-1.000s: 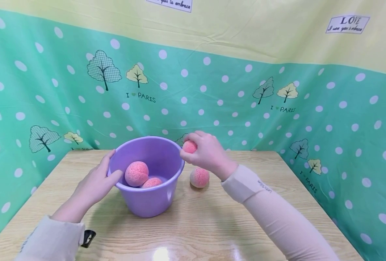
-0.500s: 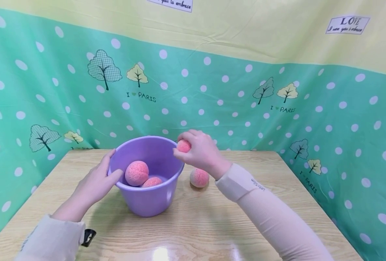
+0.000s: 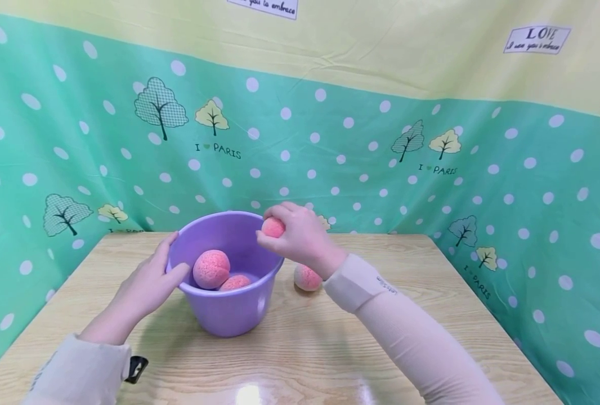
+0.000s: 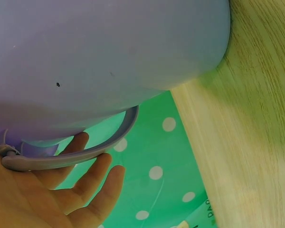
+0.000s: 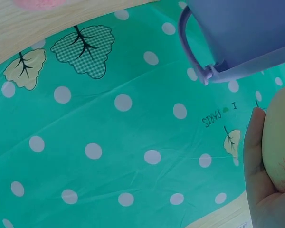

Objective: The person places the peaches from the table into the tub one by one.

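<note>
A purple bucket (image 3: 229,315) stands upright on the table, with two pink speckled peaches, the larger peach (image 3: 211,269) and a partly hidden peach (image 3: 236,282), lying inside. My left hand (image 3: 145,281) grips the bucket's left rim, thumb inside and fingers outside. In the left wrist view its fingers spread beside the bucket's handle (image 4: 127,129). My right hand (image 3: 302,236) holds another peach (image 3: 273,227) over the bucket's right rim; the right wrist view shows its pale, red-flecked side. Behind the right wrist, one more peach (image 3: 307,278) sits on the table, partly covered.
The wooden table (image 3: 381,337) ends at a green and yellow polka-dot curtain (image 3: 330,146) hanging close behind it and along both sides. A black clip-like piece (image 3: 136,369) shows at the left cuff.
My right hand has moved left with the peach, from beside the bucket's right rim to over it. The left hand and the bucket have stayed in place.
</note>
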A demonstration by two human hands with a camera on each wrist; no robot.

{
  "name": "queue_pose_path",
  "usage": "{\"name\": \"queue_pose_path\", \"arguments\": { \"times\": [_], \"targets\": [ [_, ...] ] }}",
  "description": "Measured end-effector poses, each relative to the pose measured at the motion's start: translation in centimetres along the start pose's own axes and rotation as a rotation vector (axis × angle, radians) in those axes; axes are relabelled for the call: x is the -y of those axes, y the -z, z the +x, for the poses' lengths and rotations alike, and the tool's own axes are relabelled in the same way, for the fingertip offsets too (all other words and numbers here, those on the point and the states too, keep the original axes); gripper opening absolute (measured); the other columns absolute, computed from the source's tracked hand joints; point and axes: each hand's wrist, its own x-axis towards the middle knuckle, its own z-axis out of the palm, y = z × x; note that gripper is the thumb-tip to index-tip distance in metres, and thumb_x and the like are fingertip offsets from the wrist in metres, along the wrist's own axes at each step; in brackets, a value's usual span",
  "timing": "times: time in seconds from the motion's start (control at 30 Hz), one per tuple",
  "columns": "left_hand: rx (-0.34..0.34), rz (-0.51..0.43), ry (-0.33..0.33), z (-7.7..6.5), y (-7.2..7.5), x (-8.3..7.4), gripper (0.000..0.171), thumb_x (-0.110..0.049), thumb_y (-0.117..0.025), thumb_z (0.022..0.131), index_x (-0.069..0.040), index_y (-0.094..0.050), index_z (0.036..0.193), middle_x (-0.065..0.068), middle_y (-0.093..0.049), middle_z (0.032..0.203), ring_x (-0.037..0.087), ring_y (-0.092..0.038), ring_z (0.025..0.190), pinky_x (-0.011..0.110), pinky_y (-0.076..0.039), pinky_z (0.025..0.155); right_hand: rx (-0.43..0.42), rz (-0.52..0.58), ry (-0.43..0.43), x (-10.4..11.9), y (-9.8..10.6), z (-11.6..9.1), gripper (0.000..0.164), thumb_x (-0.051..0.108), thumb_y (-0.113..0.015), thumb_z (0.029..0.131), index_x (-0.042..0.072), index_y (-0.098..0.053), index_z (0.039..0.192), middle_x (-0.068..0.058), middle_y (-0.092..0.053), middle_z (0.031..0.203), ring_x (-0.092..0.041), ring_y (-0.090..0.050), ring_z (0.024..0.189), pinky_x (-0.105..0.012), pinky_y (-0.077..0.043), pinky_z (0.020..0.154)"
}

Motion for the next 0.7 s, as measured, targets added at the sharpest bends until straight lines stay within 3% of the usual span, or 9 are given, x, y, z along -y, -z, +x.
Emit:
{"name": "queue_pose_path", "arguments": {
  "times": [0.13, 0.47, 0.7],
  "targets": [
    [0.0, -0.001, 0.001, 0.0, 0.0, 0.0, 0.079, -0.039, -0.042, 0.1, -0.008, -0.001, 0.16, 0.032, -0.025, 0.157, 0.056, -0.035, 0.136, 0.074, -0.038, 0.095, 0.01, 0.032, -0.003, 0.2, -0.5, 0.3, 0.031, 0.035, -0.07, 0.084, 0.016, -0.07, 0.108, 0.003, -0.067, 0.099, -0.011, -0.058, 0.078, -0.021, -0.049, 0.061],
    [0.004, -0.004, 0.001, 0.0, 0.1, -0.2, 0.079, -0.039, -0.042, 0.1, -0.007, -0.001, 0.16, 0.033, -0.026, 0.157, 0.056, -0.036, 0.136, 0.074, -0.038, 0.096, 0.023, 0.036, -0.004, 0.7, -1.7, 0.9, 0.032, 0.038, -0.069, 0.083, 0.017, -0.07, 0.107, 0.004, -0.066, 0.099, -0.014, -0.058, 0.083, -0.023, -0.049, 0.066],
    [-0.005, -0.002, -0.005, 0.0, 0.0, -0.1, 0.079, -0.038, -0.043, 0.1, -0.007, -0.003, 0.16, 0.032, -0.026, 0.157, 0.056, -0.037, 0.136, 0.074, -0.039, 0.095, 0.057, 0.069, -0.027, 1.2, -2.4, 1.3, 0.029, 0.038, -0.069, 0.084, 0.019, -0.069, 0.106, 0.001, -0.067, 0.118, -0.014, -0.061, 0.088, -0.019, -0.05, 0.064]
  ]
}}
